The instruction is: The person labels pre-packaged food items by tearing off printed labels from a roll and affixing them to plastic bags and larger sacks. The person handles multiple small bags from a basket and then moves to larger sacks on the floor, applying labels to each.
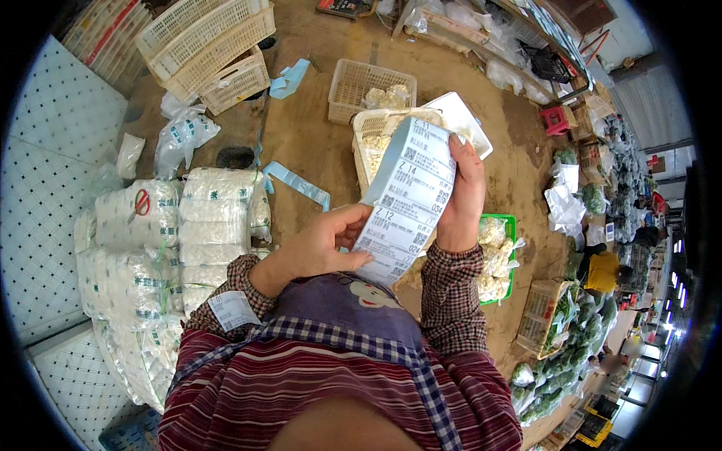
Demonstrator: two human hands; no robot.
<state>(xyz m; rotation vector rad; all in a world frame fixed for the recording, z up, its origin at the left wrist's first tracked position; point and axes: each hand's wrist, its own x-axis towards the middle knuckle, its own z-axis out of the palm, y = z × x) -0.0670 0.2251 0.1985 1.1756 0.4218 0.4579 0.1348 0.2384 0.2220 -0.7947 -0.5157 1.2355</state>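
Between my hands, in front of my chest, stretches a strip of printed white labels [410, 192]. My left hand [325, 239] pinches its lower left edge between thumb and fingers. Higher up, my right hand [462, 192] grips the strip's right edge, thumb on the printed side. One loose label [234, 310] is stuck to my left sleeve. Beyond the strip stands a cream plastic crate [359, 154] holding pale, lumpy produce, partly hidden by the labels. A green crate [513, 259] with bagged pale produce sits to the right of my right forearm.
Wrapped white bundles [214, 218] are stacked at left, with red scissors [141, 203] on top. Cream crates [214, 37] are piled far left. Light-blue strips [297, 184] lie on the floor. A white foam box [462, 124] stands ahead. Bagged greens [571, 361] and distant people are at right.
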